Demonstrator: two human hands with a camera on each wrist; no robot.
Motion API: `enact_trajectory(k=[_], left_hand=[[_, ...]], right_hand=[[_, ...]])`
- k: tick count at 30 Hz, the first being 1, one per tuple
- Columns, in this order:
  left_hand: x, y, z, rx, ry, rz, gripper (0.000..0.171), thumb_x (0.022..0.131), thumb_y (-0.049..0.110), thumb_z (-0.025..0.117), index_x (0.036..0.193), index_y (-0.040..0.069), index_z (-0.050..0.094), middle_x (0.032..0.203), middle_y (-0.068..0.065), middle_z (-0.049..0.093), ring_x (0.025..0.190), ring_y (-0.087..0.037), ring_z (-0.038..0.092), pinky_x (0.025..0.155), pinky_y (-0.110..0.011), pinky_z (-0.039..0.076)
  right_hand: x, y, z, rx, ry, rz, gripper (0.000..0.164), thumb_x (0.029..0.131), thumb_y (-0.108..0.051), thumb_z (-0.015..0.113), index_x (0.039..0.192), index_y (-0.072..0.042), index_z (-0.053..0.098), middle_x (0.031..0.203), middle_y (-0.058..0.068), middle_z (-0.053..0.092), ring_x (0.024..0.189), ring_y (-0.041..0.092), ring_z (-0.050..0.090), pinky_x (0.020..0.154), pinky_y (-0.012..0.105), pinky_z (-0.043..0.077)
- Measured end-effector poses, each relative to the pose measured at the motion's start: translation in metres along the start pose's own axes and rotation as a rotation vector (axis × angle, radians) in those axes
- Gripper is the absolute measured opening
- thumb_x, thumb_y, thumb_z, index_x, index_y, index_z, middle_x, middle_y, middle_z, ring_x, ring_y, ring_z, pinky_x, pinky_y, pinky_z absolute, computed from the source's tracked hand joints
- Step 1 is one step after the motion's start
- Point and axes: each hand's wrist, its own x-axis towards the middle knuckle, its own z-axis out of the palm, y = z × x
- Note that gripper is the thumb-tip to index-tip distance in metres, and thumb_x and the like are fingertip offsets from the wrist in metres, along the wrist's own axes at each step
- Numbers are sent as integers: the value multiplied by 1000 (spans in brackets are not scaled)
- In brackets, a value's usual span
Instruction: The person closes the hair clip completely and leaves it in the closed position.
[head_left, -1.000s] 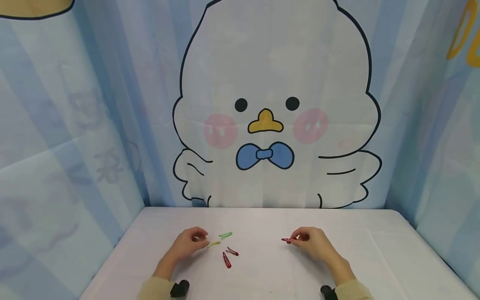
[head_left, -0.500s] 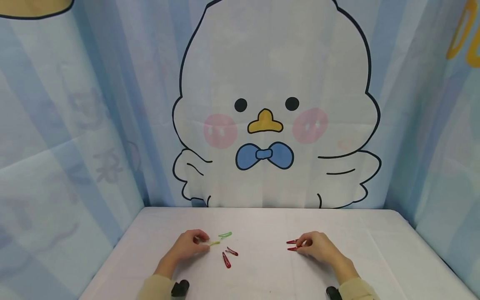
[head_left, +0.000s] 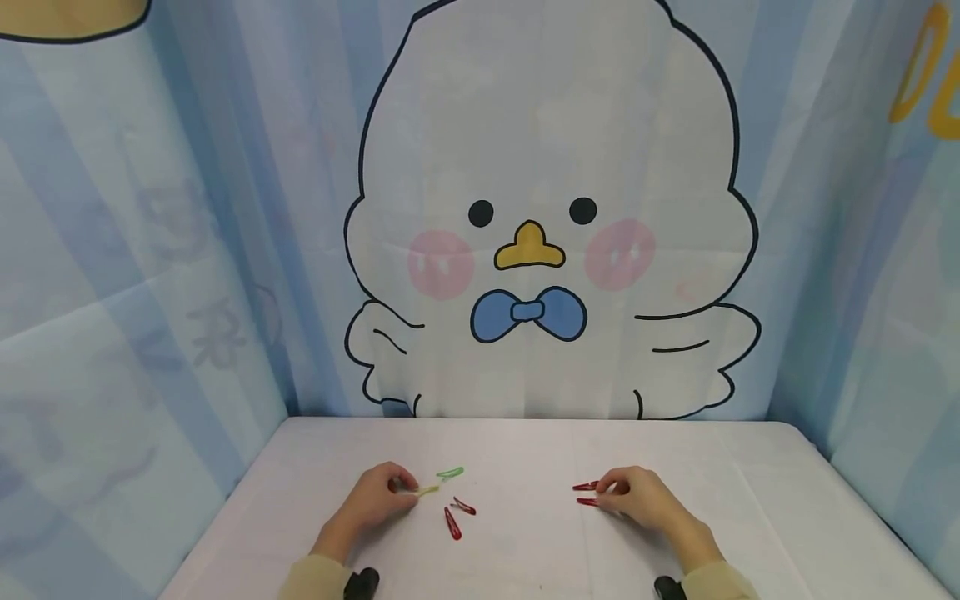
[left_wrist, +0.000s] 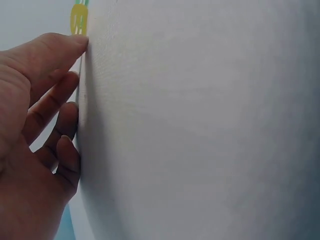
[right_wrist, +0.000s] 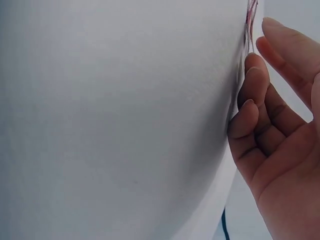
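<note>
A yellow hair clip [head_left: 427, 491] is at the fingertips of my left hand [head_left: 375, 498], which pinches its near end low over the white table. The left wrist view shows the clip [left_wrist: 78, 19] just past the thumb tip. My right hand [head_left: 637, 498] is by two red hair clips, one farther back [head_left: 584, 486] and one nearer [head_left: 587, 502]. In the right wrist view the thumb stands apart from the other fingers, with red clip [right_wrist: 252, 17] beyond the fingertips. Fingers partly hide the ends of both red clips.
A green hair clip [head_left: 450, 472] lies just beyond the yellow one. Two more red hair clips [head_left: 464, 506] [head_left: 453, 523] lie to the right of my left hand. The white-covered table [head_left: 525, 550] ends at a cartoon-printed curtain [head_left: 525, 367].
My right hand has drawn slightly back and to the right. The two red clips by it, bunched together earlier, now lie apart and side by side. My left hand has barely moved.
</note>
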Motion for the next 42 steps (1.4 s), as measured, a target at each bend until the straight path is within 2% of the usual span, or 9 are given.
enact_trajectory(k=[8,14,19,27,35,42], left_hand=[[-1,-1,0,-36,25,-17,17,78,6,78,92,10,69,85,-1,57,78,-19,50,69,-35,42],[-3,6,-2,-121,60,44,14,83,2,76,92,8,68,84,1,63,77,-17,55,70,-34,47],[-4,18,-3,-205,22,70,13,88,4,74,98,7,67,85,0,69,78,-18,61,70,-34,50],[-5,39,0,-284,-31,171,16,89,3,73,103,4,65,84,-1,72,76,-18,62,67,-34,46],[-12,57,8,-390,-54,239,16,90,5,74,104,3,66,87,-4,74,75,-18,62,67,-30,46],[-14,66,19,-410,-50,279,14,90,8,75,102,9,68,89,-2,73,80,-18,64,73,-30,45]], right_hand=[[-1,-1,-3,36,13,11,10,90,-20,77,94,-12,74,73,1,59,65,18,54,59,33,44],[0,-9,-7,29,51,11,8,90,-22,77,93,-15,74,76,0,58,69,18,52,63,34,43],[-1,-21,-10,23,68,-30,11,90,-24,77,95,-14,74,78,-1,59,74,18,50,64,34,42],[0,-36,-10,51,67,-85,14,93,-26,74,98,-13,74,79,-1,63,73,17,53,64,33,44],[-6,-51,-11,144,50,-156,21,94,-30,72,101,-10,74,86,4,66,76,18,57,64,33,47],[-9,-65,-7,225,17,-219,25,95,-32,71,104,-9,73,94,3,68,85,26,64,71,35,54]])
